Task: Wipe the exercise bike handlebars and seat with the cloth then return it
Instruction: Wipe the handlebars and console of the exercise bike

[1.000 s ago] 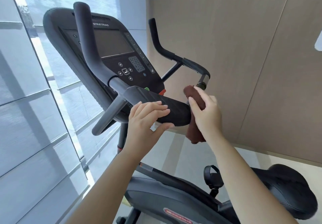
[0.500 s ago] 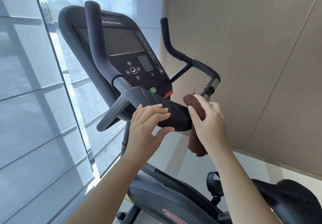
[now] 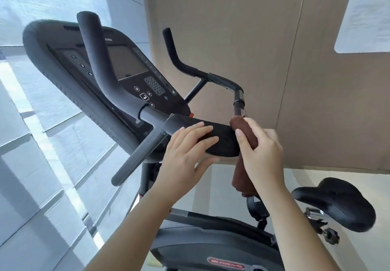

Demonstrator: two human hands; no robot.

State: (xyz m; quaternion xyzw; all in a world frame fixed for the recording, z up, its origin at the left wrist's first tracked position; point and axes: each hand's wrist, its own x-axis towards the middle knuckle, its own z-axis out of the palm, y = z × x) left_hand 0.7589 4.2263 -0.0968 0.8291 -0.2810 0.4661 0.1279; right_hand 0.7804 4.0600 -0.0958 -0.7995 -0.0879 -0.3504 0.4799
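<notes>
The right hand [image 3: 261,154] is gripping the brown cloth [image 3: 241,126], with its fingers curling round the upper part and the index finger lying along it. The cloth is hanging as a folded strip with its long axis nearly upright. Its top end is pointing up at the right grip post and its lower end is dangling below the hand, touching the right end of the padded armrest [image 3: 221,144]. The palm is hiding the cloth's middle, so whether it is wrapping a bar there cannot be told. The left hand [image 3: 185,150] is resting open on the armrest, fingers lying straight across its top and thumb spreading under the near edge. The handlebars [image 3: 95,59] are rising in front of the console [image 3: 126,66]. The seat [image 3: 337,203] is sitting at the lower right, well apart from the cloth.
</notes>
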